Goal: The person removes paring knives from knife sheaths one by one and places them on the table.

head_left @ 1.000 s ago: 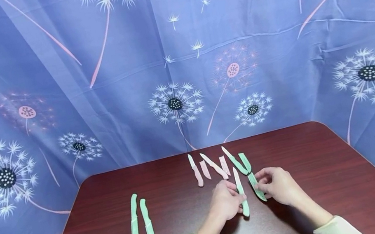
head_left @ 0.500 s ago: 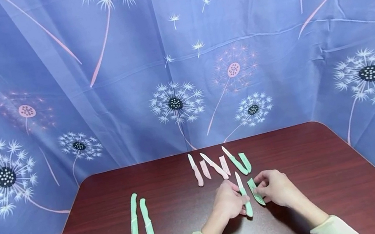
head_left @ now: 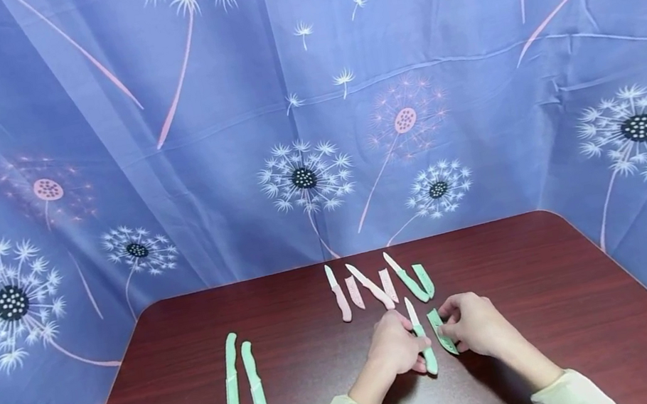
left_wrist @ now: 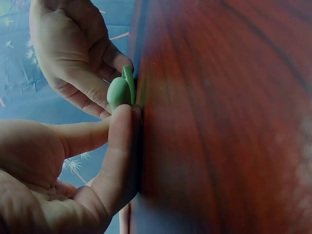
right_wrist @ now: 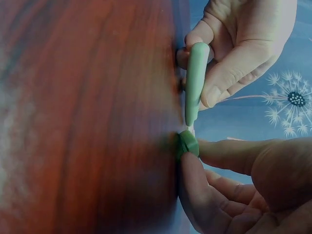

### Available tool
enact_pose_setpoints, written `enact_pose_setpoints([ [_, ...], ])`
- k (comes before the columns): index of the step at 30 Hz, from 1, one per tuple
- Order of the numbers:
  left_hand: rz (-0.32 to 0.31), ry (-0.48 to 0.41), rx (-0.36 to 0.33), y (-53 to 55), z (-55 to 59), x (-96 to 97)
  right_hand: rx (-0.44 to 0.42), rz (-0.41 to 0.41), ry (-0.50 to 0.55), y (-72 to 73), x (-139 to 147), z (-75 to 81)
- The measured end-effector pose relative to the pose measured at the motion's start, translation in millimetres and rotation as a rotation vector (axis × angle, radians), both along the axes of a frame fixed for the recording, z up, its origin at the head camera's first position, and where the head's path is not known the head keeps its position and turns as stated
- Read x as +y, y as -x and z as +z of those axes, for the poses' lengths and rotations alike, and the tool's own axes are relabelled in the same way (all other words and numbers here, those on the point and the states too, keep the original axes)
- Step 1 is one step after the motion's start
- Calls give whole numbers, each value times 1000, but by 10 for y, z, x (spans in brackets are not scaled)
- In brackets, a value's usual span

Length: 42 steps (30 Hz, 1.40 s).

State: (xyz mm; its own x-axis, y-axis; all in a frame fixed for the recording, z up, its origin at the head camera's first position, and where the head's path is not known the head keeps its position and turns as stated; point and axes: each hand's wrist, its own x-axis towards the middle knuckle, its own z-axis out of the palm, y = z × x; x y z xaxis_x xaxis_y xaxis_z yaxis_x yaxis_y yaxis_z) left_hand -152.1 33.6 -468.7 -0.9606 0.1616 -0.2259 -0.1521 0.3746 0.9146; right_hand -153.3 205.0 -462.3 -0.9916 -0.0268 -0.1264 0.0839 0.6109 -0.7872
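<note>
My left hand (head_left: pixel 393 345) pinches a small paring knife (head_left: pixel 430 360) by its pale green handle, its white blade pointing away from me. Just to the right, my right hand (head_left: pixel 478 324) holds a green knife sheath (head_left: pixel 441 331) between thumb and fingers. Knife and sheath lie roughly side by side with a narrow gap. In the right wrist view the green handle (right_wrist: pixel 197 78) stands out in the left hand's fingers, and the sheath (right_wrist: pixel 189 142) sits low against the table in the right hand's grip. The left wrist view shows the rounded handle end (left_wrist: pixel 118 92).
Farther back on the dark red table (head_left: pixel 300 365) lie two pink knives (head_left: pixel 341 303), two pink sheaths (head_left: pixel 355 294), a bare green knife (head_left: pixel 409 282) and a green sheath (head_left: pixel 424 280). Two sheathed green knives (head_left: pixel 256 387) lie at left. A blue curtain (head_left: pixel 219 199) hangs behind.
Over the first half second, both hands shift slightly toward me with the knife and sheath, and the sheath comes away from the green knife behind it. Since then they have hardly moved.
</note>
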Motion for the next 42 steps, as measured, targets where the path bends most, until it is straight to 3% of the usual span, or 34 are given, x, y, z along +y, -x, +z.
enact_pose_setpoints([
  [6,-5,4,-13,12,-6,8,-4,-2,-16,8,-5,-3],
  [21,-15,30,48,21,-45,38,-2,2,-46,17,-9,-15],
  [29,-37,1,103,-2,-34,48,7,3,-41,13,-11,-14],
  [42,-45,-41,102,4,-21,5,11,2,-48,-2,3,17],
])
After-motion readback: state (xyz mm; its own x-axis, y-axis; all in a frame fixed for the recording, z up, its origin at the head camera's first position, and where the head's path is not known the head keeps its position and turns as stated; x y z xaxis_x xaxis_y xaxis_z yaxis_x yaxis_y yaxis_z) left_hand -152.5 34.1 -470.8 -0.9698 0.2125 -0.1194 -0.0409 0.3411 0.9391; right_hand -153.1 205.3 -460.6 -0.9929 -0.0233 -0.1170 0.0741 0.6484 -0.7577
